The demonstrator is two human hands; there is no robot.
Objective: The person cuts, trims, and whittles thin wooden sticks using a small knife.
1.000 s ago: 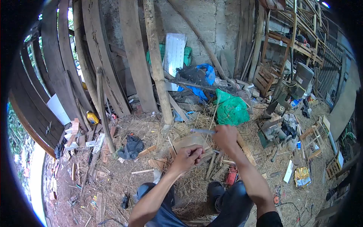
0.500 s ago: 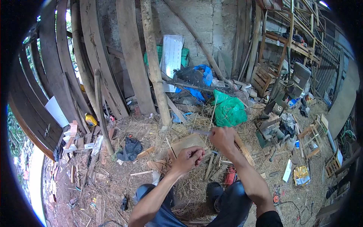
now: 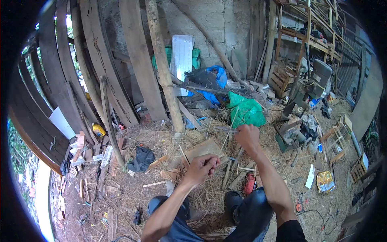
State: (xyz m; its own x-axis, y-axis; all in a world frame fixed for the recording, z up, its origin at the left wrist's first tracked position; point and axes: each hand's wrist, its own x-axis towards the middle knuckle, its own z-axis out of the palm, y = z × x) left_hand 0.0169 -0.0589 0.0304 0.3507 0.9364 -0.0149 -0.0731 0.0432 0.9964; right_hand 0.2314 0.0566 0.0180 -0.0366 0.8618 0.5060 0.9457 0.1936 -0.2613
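My left hand (image 3: 202, 167) is closed, its fingers pinched around the lower end of a thin strip (image 3: 226, 141) that looks like wood or bamboo. The strip slants up and to the right, toward the green plastic bag. In my right hand (image 3: 247, 137), closed in a fist, is a knife (image 3: 225, 129) whose blade points left and crosses close to the strip. Whether blade and strip touch, I cannot tell. The handle is hidden inside the fist. Below and behind both hands lies a flat brown board (image 3: 201, 149) on the ground.
Straw and wood scraps cover the ground around my legs. A green plastic bag (image 3: 246, 111) lies ahead, a black plastic bag (image 3: 142, 159) to the left. A red tool (image 3: 249, 184) rests near my right foot. A wooden pole (image 3: 164, 72) and planks stand ahead.
My right hand with the knife has moved up and slightly right, farther from my left hand. The left hand stays nearly in place, and the view has shifted slightly.
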